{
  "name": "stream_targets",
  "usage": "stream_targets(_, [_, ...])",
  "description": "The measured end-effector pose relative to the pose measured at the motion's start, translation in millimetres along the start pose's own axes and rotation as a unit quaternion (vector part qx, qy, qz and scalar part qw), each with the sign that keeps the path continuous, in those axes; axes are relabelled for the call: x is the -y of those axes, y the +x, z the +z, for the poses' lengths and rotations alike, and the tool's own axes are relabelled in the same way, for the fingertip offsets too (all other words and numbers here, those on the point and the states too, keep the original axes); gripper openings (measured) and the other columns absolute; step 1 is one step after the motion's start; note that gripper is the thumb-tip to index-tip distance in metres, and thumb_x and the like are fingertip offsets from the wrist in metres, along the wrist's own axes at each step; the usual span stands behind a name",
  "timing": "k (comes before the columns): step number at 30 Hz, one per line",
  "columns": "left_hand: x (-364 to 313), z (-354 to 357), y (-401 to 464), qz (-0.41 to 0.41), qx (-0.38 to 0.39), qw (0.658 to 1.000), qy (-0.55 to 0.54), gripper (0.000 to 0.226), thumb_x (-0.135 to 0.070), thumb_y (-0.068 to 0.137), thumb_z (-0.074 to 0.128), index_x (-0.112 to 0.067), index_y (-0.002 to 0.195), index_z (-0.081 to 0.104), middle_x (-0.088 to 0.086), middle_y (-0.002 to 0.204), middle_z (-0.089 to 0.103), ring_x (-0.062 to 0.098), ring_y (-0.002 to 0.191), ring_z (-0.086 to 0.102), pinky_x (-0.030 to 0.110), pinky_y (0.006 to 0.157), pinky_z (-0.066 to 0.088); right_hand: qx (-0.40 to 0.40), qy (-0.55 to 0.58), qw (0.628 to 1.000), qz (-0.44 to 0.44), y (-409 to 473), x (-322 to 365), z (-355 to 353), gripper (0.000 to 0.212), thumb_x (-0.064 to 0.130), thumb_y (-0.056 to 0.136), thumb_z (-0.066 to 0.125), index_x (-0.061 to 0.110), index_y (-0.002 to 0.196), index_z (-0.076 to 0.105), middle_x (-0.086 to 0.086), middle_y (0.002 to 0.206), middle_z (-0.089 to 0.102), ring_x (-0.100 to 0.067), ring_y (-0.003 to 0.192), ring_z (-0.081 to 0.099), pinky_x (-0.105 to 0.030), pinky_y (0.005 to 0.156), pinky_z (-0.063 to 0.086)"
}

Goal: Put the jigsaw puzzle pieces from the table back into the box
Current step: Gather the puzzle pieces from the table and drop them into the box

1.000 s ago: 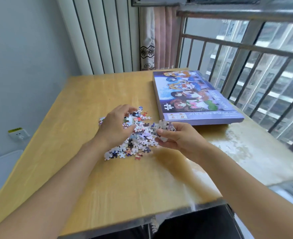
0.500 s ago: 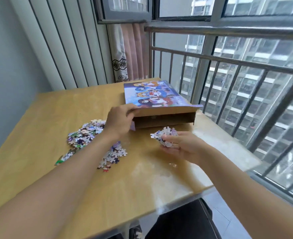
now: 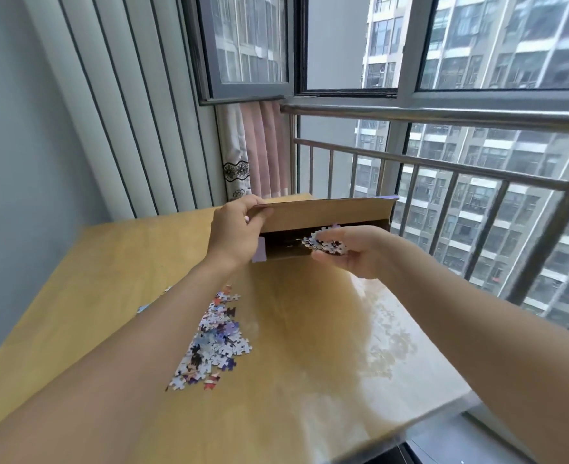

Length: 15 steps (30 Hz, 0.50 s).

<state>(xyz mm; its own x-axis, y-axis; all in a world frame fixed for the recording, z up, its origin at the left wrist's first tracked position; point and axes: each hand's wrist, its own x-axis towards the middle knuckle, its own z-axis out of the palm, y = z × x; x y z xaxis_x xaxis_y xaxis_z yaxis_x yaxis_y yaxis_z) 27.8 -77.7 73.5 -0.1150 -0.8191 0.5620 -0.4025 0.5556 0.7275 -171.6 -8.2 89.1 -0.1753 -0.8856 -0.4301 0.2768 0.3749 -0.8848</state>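
A heap of loose jigsaw pieces (image 3: 214, 343) is left on the near part of the wooden table (image 3: 310, 363), partly hidden by the left forearm. Half a second earlier the right hand (image 3: 346, 254) was held short of the box; now it has been brought up to the box's open mouth, palm up, fingers curled under a cluster of puzzle pieces (image 3: 326, 244). The lid flap of the puzzle box (image 3: 326, 212), previously raised only a little, is lifted higher and gripped at its left corner by the left hand (image 3: 236, 231). The dark interior is seen; its contents cannot be told. Beyond, a metal railing (image 3: 444, 165) and a pink curtain (image 3: 263, 152) are seen.
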Motion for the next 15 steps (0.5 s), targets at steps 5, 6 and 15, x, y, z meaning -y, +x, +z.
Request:
stream_targets(5, [-5, -5, 3, 0.024, 0.027, 0.999, 0.001, 0.009, -0.022, 0.096, 0.066, -0.022, 0.094, 0.075, -0.010, 0.087, 0.071, 0.012, 0.083, 0.061, 0.024, 0.075, 0.047, -0.001, 0.006, 1.000, 0.007, 9, 13, 6, 0.017, -0.004, 0.092, 0.067, -0.005, 0.106, 0.059, -0.023, 0.128, 0.054, -0.033, 0.096, 0.070, -0.031, 0.058, 0.063])
stream_targets(6, [-5, -5, 4, 0.025, 0.030, 0.999, -0.004, 0.009, -0.022, 0.096, 0.066, -0.021, 0.095, 0.075, -0.010, 0.088, 0.071, 0.012, 0.083, 0.062, 0.023, 0.075, 0.046, 0.002, 0.007, 1.000, 0.013, 12, 16, 7, 0.014, -0.005, 0.093, 0.064, -0.007, 0.106, 0.058, -0.024, 0.120, 0.058, -0.032, 0.093, 0.070, -0.032, 0.061, 0.063])
stream_targets(15, [-14, -16, 15, 0.009, 0.017, 0.999, -0.051, 0.008, -0.020, 0.096, 0.067, -0.021, 0.092, 0.074, -0.008, 0.086, 0.071, 0.009, 0.083, 0.061, 0.018, 0.077, 0.046, 0.072, 0.117, 0.991, -0.002, 26, 35, 7, 0.043, -0.023, 0.089, 0.035, -0.011, 0.129, 0.047, -0.027, 0.133, 0.048, -0.045, 0.119, 0.054, -0.044, 0.085, 0.060])
